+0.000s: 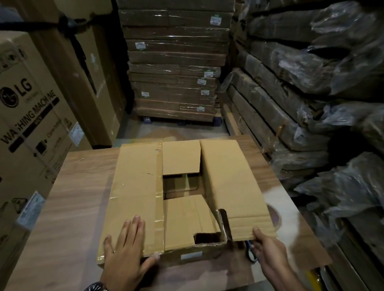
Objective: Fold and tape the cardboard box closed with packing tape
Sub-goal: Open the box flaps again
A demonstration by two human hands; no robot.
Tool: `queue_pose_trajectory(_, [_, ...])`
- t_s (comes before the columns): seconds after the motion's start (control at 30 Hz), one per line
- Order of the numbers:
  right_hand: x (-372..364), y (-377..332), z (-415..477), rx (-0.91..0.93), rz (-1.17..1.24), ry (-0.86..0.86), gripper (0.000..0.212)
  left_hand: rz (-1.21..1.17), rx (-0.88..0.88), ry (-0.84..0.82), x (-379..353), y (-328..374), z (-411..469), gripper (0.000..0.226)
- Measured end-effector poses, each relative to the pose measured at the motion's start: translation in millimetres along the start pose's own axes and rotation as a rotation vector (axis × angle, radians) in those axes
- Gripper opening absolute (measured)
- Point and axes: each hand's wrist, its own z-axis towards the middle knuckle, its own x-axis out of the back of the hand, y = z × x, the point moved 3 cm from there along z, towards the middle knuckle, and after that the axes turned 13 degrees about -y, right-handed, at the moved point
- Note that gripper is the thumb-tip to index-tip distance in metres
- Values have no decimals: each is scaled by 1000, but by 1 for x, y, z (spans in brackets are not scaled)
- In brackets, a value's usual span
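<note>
Cardboard box (136,187), four flaps (229,180); left hand (124,252) presses, right hand (267,252) pinches.

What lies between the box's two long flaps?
Head view: between the left flap and right flap lie the far inner flap and near inner flap, folded down, with an open gap into the box between them.

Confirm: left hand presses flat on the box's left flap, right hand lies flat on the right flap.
Wrong about the right hand: it grips the near corner of the right flap, not lying flat. The left hand does press flat on the left flap. Head view shows it.
</note>
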Motion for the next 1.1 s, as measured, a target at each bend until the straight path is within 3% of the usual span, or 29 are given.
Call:
queue_pose_trajectory(0.13, [-2, 16, 6, -68, 88, 5, 15, -1, 13, -13, 0, 1, 1, 97])
queue_pose_trajectory(0.2, [-1, 13, 4, -1, -45, 96, 19, -8, 14, -18, 0, 1, 1, 99])
queue_pose_trajectory(0.3, [-2, -6, -8, 185, -536, 341, 76, -10, 10, -17, 1, 0, 0, 100])
queue_pose_trajectory(0.33, [-8, -16, -14, 301, -749, 414, 87, -10, 8, -14, 1, 0, 0, 100])
queue_pose_trajectory(0.37, [-17, -26, -21, 484, -992, 453, 85, -9, 5, -14, 1, 0, 0, 101])
queue_pose_trajectory(0.43, [-47, -36, -30, 797, -1409, 368, 61, -4, 1, -13, 3, 1, 0, 101])
queue_pose_trajectory(0.47, [-62, -35, -28, 851, -1536, 249, 50, 1, 1, -11, 3, 1, 1, 101])
queue_pose_trajectory(0.53, [-91, -29, -18, 777, -1676, 4, 44, 16, 1, -9, 5, 2, 0, 102])
queue_pose_trajectory(0.6, [-115, -26, -9, 696, -1743, -114, 54, 18, -6, -2, 4, 2, 0, 102])
queue_pose_trajectory(0.8, [-139, -16, 9, 477, -1801, -131, 66, -10, -12, -17, 1, 1, 0, 103])
queue_pose_trajectory(1.1, [-141, -4, 24, 471, -1535, -247, 63, -77, 29, -31, -1, 4, -5, 100])
